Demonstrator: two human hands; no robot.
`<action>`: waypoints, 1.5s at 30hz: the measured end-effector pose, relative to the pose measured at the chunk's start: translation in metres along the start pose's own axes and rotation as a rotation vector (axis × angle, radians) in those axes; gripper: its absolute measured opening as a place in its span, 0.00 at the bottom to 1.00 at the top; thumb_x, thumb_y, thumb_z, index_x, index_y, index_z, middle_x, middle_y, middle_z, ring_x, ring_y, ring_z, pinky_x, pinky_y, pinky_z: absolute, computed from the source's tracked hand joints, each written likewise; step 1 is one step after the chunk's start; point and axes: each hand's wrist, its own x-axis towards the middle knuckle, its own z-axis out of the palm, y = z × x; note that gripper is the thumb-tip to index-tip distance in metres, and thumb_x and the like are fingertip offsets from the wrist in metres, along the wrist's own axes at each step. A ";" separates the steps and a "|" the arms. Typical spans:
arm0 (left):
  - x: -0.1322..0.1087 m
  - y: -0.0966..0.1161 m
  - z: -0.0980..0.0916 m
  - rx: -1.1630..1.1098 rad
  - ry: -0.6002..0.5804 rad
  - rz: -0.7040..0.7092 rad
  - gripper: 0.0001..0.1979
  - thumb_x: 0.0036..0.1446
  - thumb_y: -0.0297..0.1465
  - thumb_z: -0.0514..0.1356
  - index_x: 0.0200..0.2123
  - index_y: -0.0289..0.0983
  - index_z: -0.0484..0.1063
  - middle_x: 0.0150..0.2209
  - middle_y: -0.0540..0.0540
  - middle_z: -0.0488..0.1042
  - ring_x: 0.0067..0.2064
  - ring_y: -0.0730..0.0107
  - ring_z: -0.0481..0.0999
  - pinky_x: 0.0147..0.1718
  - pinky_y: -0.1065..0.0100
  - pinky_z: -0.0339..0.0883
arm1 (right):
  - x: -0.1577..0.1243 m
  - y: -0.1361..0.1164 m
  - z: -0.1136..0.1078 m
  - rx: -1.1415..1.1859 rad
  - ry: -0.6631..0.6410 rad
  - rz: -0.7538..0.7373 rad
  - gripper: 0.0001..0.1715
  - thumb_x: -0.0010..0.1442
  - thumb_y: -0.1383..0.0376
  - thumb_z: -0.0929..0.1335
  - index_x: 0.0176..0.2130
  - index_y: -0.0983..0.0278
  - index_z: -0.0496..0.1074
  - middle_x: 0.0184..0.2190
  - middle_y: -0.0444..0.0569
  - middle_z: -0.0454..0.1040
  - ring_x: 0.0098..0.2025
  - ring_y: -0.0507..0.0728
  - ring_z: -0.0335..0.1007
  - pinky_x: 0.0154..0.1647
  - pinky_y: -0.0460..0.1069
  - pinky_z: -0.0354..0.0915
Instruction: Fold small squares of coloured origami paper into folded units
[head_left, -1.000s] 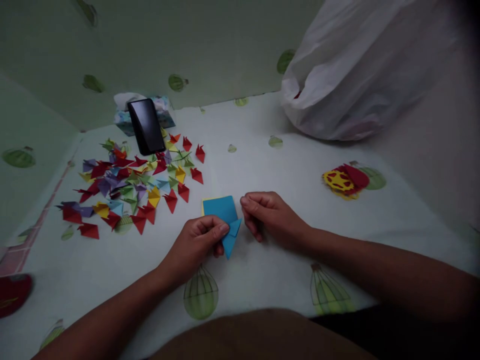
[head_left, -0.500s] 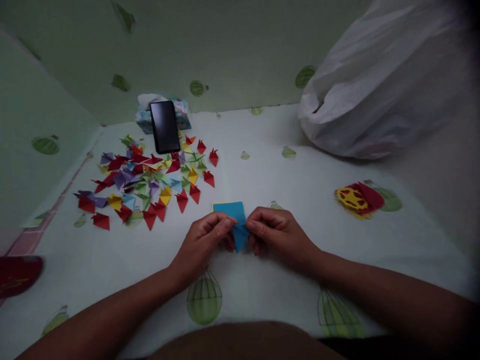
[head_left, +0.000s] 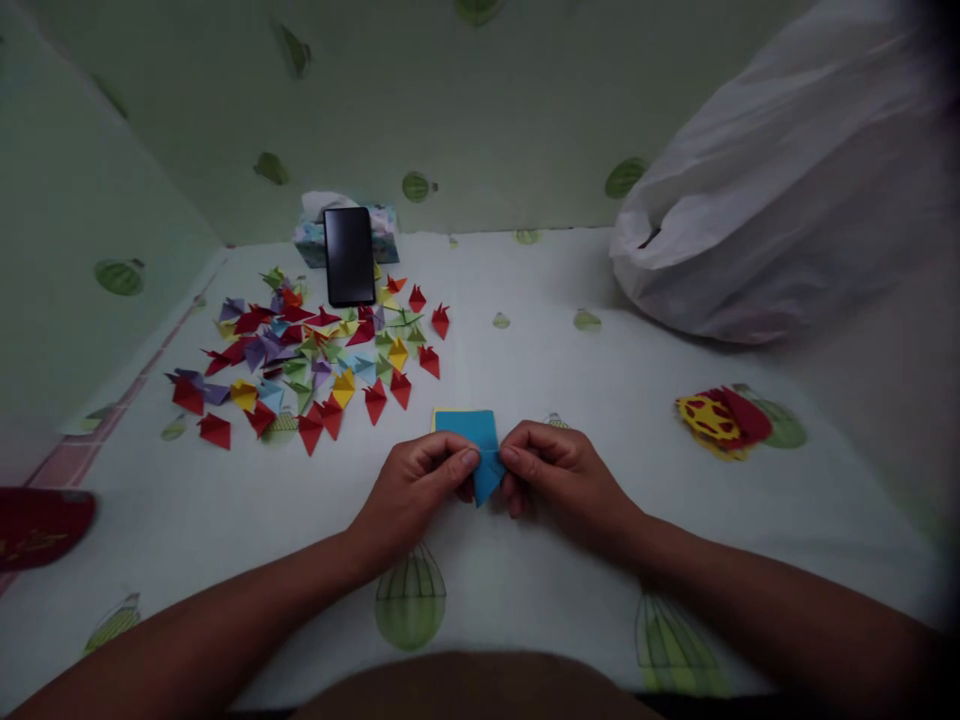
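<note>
Between my two hands is a small piece of blue folded paper (head_left: 487, 482), its lower end pointed toward me. My left hand (head_left: 427, 482) pinches its left side with thumb and fingers. On the right side, my right hand (head_left: 559, 470) grips the folded edge between thumb and forefinger. Just beyond the fingers a stack of square paper (head_left: 465, 424) lies on the table, blue on top with a yellow edge showing. My fingers hide part of the folded piece.
Many colourful folded paper cranes (head_left: 311, 365) spread at the left. Behind them a black phone (head_left: 349, 257) leans on a tissue box (head_left: 386, 235). A white plastic bag (head_left: 720, 230) stands back right, with red and yellow cut-outs (head_left: 724, 420) nearer. A red object (head_left: 45, 527) sits far left.
The whole view has shifted slightly, so most things appear a little further right. Both hands keep hold of the blue folded paper, with the fingers slightly moved along it.
</note>
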 end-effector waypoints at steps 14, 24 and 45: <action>0.000 -0.004 0.003 0.047 0.127 0.101 0.05 0.53 0.31 0.65 0.31 0.35 0.75 0.28 0.48 0.75 0.30 0.72 0.72 0.30 0.71 0.66 | -0.005 0.001 0.002 -0.260 0.034 -0.237 0.10 0.63 0.61 0.69 0.32 0.64 0.71 0.23 0.44 0.75 0.24 0.51 0.73 0.27 0.47 0.69; 0.000 -0.008 -0.003 0.531 0.080 0.557 0.04 0.62 0.28 0.60 0.35 0.38 0.76 0.33 0.45 0.79 0.36 0.67 0.77 0.37 0.66 0.70 | -0.004 -0.004 -0.001 -0.539 -0.011 -0.485 0.13 0.67 0.64 0.64 0.32 0.63 0.72 0.27 0.46 0.73 0.30 0.53 0.69 0.33 0.48 0.66; -0.015 0.002 0.001 0.607 0.046 0.826 0.07 0.60 0.22 0.61 0.38 0.39 0.71 0.35 0.44 0.81 0.39 0.69 0.81 0.38 0.68 0.76 | -0.021 -0.007 -0.004 -1.130 -0.049 -1.193 0.09 0.64 0.71 0.63 0.38 0.63 0.73 0.29 0.52 0.76 0.32 0.58 0.70 0.29 0.53 0.69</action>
